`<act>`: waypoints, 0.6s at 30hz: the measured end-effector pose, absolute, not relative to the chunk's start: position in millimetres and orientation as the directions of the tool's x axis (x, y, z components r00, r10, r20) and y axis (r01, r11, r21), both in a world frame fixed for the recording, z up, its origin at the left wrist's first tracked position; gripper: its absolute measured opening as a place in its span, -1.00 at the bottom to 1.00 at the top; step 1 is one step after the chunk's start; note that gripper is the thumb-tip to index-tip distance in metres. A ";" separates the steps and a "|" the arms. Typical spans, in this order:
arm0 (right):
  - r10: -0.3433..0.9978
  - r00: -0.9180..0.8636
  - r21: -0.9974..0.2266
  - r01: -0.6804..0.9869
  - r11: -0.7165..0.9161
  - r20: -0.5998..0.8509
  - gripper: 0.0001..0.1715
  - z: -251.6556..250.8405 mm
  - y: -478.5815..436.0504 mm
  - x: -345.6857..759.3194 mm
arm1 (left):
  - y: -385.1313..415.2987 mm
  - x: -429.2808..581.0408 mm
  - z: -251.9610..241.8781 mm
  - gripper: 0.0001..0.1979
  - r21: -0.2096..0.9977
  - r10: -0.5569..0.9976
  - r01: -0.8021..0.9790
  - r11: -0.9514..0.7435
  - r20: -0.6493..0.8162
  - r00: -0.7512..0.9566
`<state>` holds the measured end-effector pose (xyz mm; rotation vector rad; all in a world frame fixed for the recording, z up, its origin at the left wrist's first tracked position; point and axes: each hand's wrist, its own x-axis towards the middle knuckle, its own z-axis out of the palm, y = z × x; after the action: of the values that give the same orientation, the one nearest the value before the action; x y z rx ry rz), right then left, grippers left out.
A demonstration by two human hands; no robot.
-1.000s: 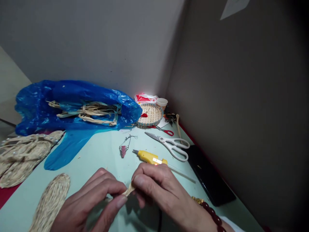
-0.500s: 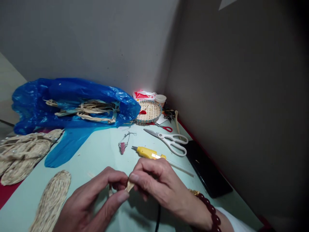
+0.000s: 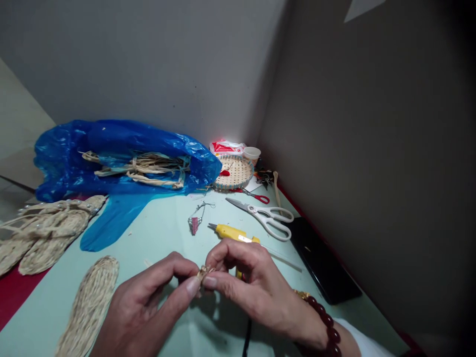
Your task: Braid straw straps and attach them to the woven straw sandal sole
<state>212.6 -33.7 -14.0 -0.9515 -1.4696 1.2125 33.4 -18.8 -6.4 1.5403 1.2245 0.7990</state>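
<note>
Between my fingertips is a small tan piece of plant fibre (image 3: 203, 273), mostly hidden by the fingers. My left hand (image 3: 148, 302) pinches it between thumb and index finger. From the other side, my right hand (image 3: 247, 277), with a dark red bead bracelet on the wrist, pinches it too. A yellow glue gun (image 3: 230, 232) lies just beyond my right hand, partly covered by it. To the left of my left hand rests a woven straw sole (image 3: 89, 302).
White-handled scissors (image 3: 266, 215) and a black phone (image 3: 323, 260) lie at the right. A blue plastic bag (image 3: 74, 144) with dried fibre strands (image 3: 156, 163) is at the back. Woven sandals (image 3: 55, 233) sit at the left, a round woven tray (image 3: 238, 173) by the wall.
The fibre piece has been turned and now shows a bunched end between the fingertips. My right hand's index finger has lifted and arched. The view has shifted slightly left.
</note>
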 end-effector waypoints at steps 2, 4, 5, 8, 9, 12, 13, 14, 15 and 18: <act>0.960 -0.221 -0.985 -0.021 0.174 0.174 -0.82 -14.4 -32.9 212.3 | -17.1 33.8 -5.1 -0.80 0.944 0.957 0.330 0.011 -0.105 0.269; 0.963 -0.226 -0.990 -0.034 0.139 0.143 -0.80 -14.4 -31.6 212.5 | -14.4 33.0 -5.4 -0.78 0.939 0.952 0.343 0.035 -0.136 0.275; 0.964 -0.229 -0.991 -0.042 0.125 0.131 -0.78 -14.5 -30.9 212.8 | -12.6 32.0 -6.5 -0.77 0.936 0.945 0.348 0.046 -0.153 0.288; 0.968 -0.232 -0.993 -0.089 0.073 0.092 -0.71 -15.6 -28.4 214.2 | -7.4 27.2 -12.4 -0.70 0.935 0.893 0.347 0.069 -0.213 0.396; 0.971 -0.226 -0.992 -0.115 0.054 0.079 -0.68 -16.2 -27.6 214.7 | -6.4 25.9 -14.5 -0.68 0.938 0.873 0.340 0.070 -0.223 0.434; 0.970 -0.233 -0.983 -0.180 0.023 0.065 -0.66 -16.5 -24.9 216.8 | -6.7 25.8 -16.9 -0.68 0.950 0.867 0.306 0.065 -0.206 0.454; 0.968 -0.240 -0.985 -0.167 0.031 0.071 -0.68 -15.2 -24.0 218.6 | -7.7 27.0 -16.2 -0.69 0.953 0.881 0.297 0.062 -0.192 0.433; 0.967 -0.240 -0.990 -0.127 0.058 0.088 -0.70 -13.2 -23.1 221.5 | -8.7 28.4 -14.9 -0.70 0.954 0.894 0.294 0.059 -0.182 0.411; 0.968 -0.224 -0.993 -0.050 0.108 0.116 -0.72 -10.4 -22.0 225.9 | -9.5 29.7 -13.5 -0.70 0.954 0.905 0.294 0.061 -0.177 0.387; 0.960 -0.087 -0.845 0.459 0.275 0.266 -0.74 -1.2 -17.3 248.7 | -9.2 31.6 -10.7 -0.68 0.947 0.920 0.304 0.106 -0.209 0.333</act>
<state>248.7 -17.3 -1.2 -1.3129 -1.6901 0.7363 31.6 -9.2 -10.7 1.4379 1.1957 0.6679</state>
